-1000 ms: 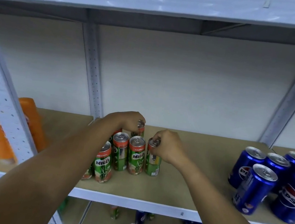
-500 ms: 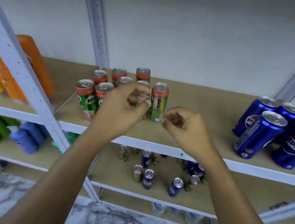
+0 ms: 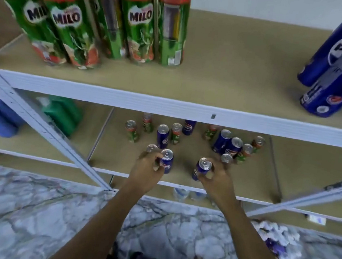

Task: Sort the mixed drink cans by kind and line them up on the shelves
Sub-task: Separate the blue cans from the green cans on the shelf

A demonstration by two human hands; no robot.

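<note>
White metal shelves with brown boards fill the view; half a second ago both hands were empty at the Milo cans (image 3: 135, 19), now they are down on the lower shelf (image 3: 289, 164), so Pepsi sorting begins. Left hand (image 3: 147, 172) holds a smooth blue can (image 3: 166, 160), right hand (image 3: 216, 180) grips another blue can (image 3: 201, 169)

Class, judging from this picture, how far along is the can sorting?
Done: Milo cans and Pepsi cans grouped apart on the upper shelf. In hand: left hand and right hand each grip a blue can. Left: mixed cans on the lower shelf.
</note>
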